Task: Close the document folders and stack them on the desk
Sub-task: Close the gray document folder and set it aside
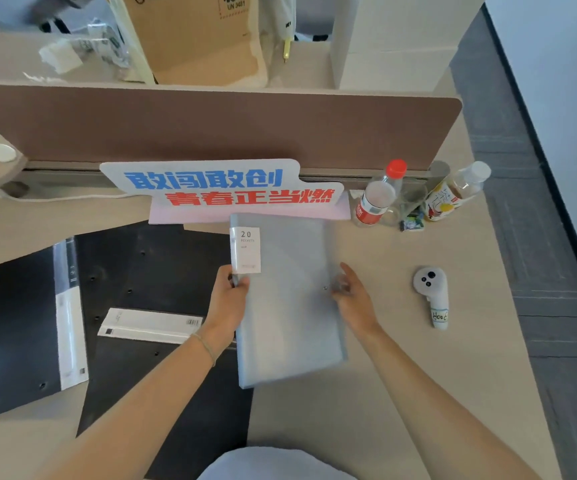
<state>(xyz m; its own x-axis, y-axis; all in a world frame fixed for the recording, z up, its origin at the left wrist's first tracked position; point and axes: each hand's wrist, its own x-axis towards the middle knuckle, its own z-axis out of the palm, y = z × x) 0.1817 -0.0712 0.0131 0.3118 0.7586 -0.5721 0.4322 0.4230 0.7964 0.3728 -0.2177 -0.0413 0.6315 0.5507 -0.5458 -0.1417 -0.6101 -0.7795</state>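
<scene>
Pinching the closed grey folder [287, 299] by its spine, the left hand [229, 299] steadied it on the desk [401, 393] while the right hand's [354, 299] grip lay spread on its cover beside an open black folder [134, 278]

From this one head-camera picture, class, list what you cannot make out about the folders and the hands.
- Grey folder: contents hidden, cover shut.
- Label small print under "20 Pockets": too small to read.
- Right hand fingertips: blurred, so the grip is unclear.
- Black folder at left: cut off by the frame edge.
- Second black folder: part covered by the left hand and its arm.
</scene>
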